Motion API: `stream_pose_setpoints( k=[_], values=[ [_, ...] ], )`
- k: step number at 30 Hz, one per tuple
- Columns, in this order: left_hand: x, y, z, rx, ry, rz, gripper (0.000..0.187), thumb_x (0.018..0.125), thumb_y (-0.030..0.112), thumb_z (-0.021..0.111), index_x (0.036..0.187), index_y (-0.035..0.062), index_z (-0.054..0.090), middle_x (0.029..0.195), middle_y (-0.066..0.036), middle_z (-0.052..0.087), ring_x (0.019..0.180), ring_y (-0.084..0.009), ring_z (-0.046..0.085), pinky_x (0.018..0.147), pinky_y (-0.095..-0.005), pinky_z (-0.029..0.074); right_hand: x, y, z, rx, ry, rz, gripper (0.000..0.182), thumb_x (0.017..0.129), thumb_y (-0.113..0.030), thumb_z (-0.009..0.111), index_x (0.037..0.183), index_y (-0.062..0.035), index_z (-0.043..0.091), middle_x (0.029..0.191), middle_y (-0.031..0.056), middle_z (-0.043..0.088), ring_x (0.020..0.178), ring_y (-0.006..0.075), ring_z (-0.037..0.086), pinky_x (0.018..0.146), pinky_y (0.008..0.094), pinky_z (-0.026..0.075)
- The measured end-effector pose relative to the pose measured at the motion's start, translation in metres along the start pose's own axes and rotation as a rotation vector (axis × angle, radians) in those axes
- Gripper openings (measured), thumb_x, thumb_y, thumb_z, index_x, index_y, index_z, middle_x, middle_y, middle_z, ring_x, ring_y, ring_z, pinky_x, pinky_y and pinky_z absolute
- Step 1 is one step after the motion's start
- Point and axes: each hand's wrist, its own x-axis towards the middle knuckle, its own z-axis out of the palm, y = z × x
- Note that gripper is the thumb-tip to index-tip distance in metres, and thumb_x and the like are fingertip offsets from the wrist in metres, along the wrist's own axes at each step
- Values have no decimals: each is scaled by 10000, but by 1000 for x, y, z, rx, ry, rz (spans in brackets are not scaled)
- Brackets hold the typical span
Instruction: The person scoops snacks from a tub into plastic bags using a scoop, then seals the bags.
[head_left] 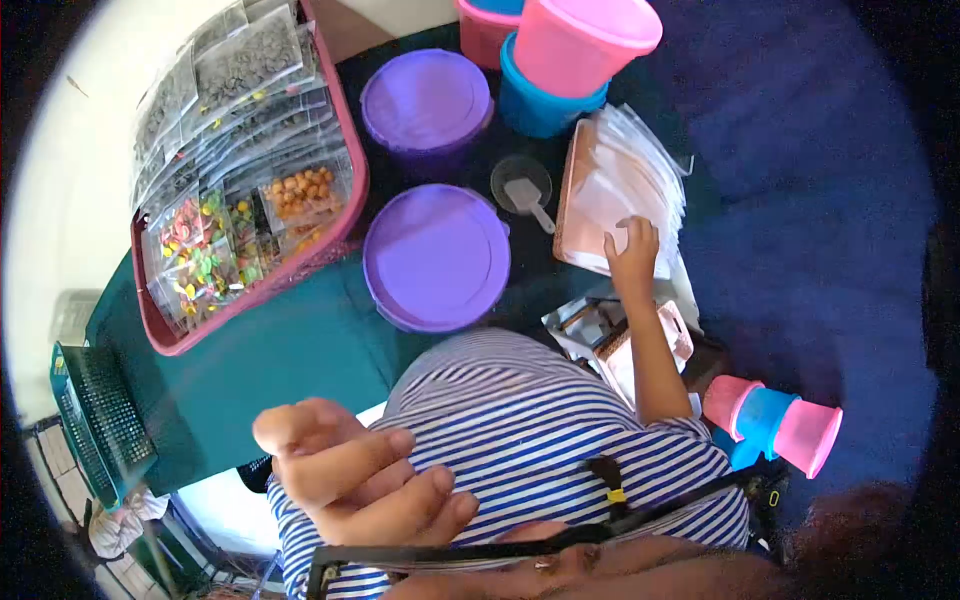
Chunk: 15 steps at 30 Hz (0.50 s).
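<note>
Clear bags (625, 190) under right hand (632, 252), left hand (355, 475) empty

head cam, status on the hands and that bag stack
Right hand flat on the clear bag stack, nothing gripped. Left hand raised near camera, empty. Scoop beside the stack, purple tubs left.

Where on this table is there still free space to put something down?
Bare green cloth lies below the pink tray and left of the near purple lid. The back is crowded: tubs, scoop cup and bag stack, where the right hand rests. The left hand is empty.
</note>
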Motion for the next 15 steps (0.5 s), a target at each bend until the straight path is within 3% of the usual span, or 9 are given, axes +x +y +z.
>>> stream_pose_setpoints(
  k=[2, 4, 6, 8, 10, 11, 13, 15],
  values=[
    [10, 3, 17, -16, 188, 88, 128, 756, 314, 758, 845, 343, 671, 867, 180, 577, 731, -99, 561, 730, -394, 297, -7, 19, 5, 131, -261, 22, 209, 800, -147, 723, 955, -60, 612, 956, 136, 612, 967, 352, 557, 885, 437, 442],
    [8, 10, 10, -93, 132, 69, 156, 742, 297, 761, 856, 343, 664, 865, 175, 564, 733, -106, 562, 743, -401, 295, -15, 25, 10, 163, -352, 49, 233, 799, -155, 732, 976, -46, 627, 989, 147, 633, 984, 355, 573, 899, 432, 461],
    [7, 15, 7, -49, 65, -2, 161, 758, 270, 747, 869, 345, 658, 871, 174, 567, 735, -120, 565, 745, -403, 299, -26, 33, 17, 221, -513, -91, 247, 803, -163, 735, 997, -41, 642, 1030, 152, 647, 1027, 358, 582, 935, 436, 464],
    [-3, -4, -8, -65, 33, 85, 185, 758, 271, 743, 905, 335, 652, 866, 151, 576, 749, -141, 574, 746, -415, 325, -33, 39, 20, 179, -526, -43, 225, 831, -165, 708, 1009, -36, 659, 1066, 159, 657, 1064, 365, 584, 960, 438, 461],
    [-11, -16, -25, -29, -186, 107, 218, 865, 326, 728, 1022, 262, 591, 916, 25, 524, 829, -214, 526, 746, -437, 380, -41, 59, 28, 236, -583, -31, 188, 865, -158, 664, 988, -16, 669, 1034, 176, 669, 1035, 366, 604, 947, 436, 471],
    [-13, -20, -27, -29, -192, 104, 218, 865, 326, 728, 1022, 262, 591, 916, 25, 524, 829, -214, 526, 746, -437, 380, -42, 66, 32, 239, -588, -28, 188, 865, -158, 664, 988, -16, 669, 1034, 176, 669, 1035, 366, 604, 947, 436, 471],
    [-19, -29, -27, -56, -293, -112, 258, 877, 237, 693, 1088, 157, 570, 958, -76, 545, 882, -259, 542, 764, -445, 432, -43, 69, 34, 315, -615, -20, 167, 877, -150, 638, 960, -10, 676, 998, 181, 676, 990, 362, 623, 903, 436, 491],
    [-42, -35, -23, -34, -224, -213, 286, 840, 233, 705, 1075, 148, 566, 937, -82, 569, 862, -267, 567, 786, -449, 422, -39, 64, 32, 247, -594, -10, 150, 870, -143, 639, 941, -17, 677, 973, 173, 678, 971, 358, 629, 874, 437, 498]
  ],
)
